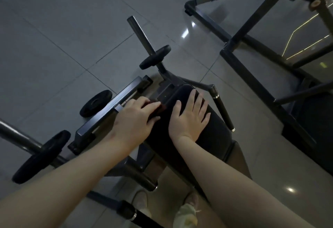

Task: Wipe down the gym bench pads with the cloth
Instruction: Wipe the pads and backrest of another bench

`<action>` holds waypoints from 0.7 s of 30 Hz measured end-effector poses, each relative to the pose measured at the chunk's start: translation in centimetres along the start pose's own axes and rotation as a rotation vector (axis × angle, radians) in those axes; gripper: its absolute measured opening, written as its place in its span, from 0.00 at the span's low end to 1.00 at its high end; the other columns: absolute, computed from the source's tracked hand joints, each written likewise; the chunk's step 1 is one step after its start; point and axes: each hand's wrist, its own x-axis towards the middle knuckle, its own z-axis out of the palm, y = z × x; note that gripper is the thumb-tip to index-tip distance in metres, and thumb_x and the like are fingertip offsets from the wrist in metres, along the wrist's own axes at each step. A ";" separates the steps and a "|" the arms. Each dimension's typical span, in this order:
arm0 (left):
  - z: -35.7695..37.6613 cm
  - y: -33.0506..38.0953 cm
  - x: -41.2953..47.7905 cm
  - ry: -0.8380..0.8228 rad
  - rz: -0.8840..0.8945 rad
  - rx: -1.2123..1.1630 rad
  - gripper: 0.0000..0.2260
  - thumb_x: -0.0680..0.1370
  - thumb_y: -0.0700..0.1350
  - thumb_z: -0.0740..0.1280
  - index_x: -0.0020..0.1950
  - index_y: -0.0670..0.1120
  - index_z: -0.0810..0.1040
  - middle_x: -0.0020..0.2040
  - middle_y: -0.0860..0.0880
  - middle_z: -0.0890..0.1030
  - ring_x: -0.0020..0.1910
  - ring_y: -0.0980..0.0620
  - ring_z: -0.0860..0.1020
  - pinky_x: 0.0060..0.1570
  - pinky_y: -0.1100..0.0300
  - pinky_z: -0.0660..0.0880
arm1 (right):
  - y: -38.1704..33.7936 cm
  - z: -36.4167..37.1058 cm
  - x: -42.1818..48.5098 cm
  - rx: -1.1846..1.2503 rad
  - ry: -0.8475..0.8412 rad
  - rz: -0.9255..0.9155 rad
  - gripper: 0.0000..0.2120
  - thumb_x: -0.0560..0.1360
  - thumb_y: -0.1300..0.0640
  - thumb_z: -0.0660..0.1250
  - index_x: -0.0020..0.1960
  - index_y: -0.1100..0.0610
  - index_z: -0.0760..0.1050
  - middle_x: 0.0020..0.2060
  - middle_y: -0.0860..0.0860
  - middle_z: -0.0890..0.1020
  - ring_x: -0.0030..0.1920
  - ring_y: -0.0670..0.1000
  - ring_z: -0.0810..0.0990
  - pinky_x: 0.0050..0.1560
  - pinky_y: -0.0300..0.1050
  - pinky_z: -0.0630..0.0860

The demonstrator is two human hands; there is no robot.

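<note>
A black padded bench pad (pixel 214 132) runs from the middle of the view toward the lower right. My right hand (pixel 190 115) lies flat on top of the pad with fingers spread. My left hand (pixel 137 117) presses a dark reddish cloth (pixel 158 109) against the pad's left side, fingers fairly straight over it. Most of the cloth is hidden under that hand.
Black weight plates (pixel 95 103) sit on the machine's posts to the left, one more plate (pixel 155 56) on an upright bar. A dark frame beam (pixel 115 108) runs beside the pad. Another machine frame (pixel 252 76) stands to the right on grey floor tiles. My shoes (pixel 185 215) show below.
</note>
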 end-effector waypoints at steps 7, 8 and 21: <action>2.1 0.4 6.7 0.033 0.198 -0.028 0.13 0.79 0.44 0.67 0.63 0.44 0.80 0.52 0.42 0.79 0.48 0.42 0.77 0.42 0.48 0.78 | 0.2 0.6 0.0 0.007 0.039 -0.002 0.37 0.73 0.37 0.33 0.80 0.47 0.41 0.80 0.47 0.42 0.79 0.51 0.37 0.77 0.56 0.36; 2.4 0.9 8.1 0.034 0.209 -0.028 0.14 0.79 0.45 0.66 0.64 0.44 0.80 0.53 0.42 0.79 0.49 0.42 0.76 0.43 0.50 0.77 | 0.2 0.6 0.0 0.006 0.039 -0.002 0.37 0.73 0.37 0.33 0.80 0.47 0.41 0.80 0.47 0.42 0.79 0.51 0.37 0.77 0.56 0.35; -0.6 -1.6 -0.3 -0.052 0.167 -0.078 0.15 0.76 0.40 0.70 0.63 0.42 0.81 0.46 0.45 0.78 0.44 0.55 0.71 0.44 0.70 0.65 | 0.3 0.8 0.0 0.058 0.074 -0.010 0.36 0.74 0.38 0.36 0.81 0.48 0.44 0.81 0.48 0.45 0.79 0.51 0.40 0.77 0.57 0.38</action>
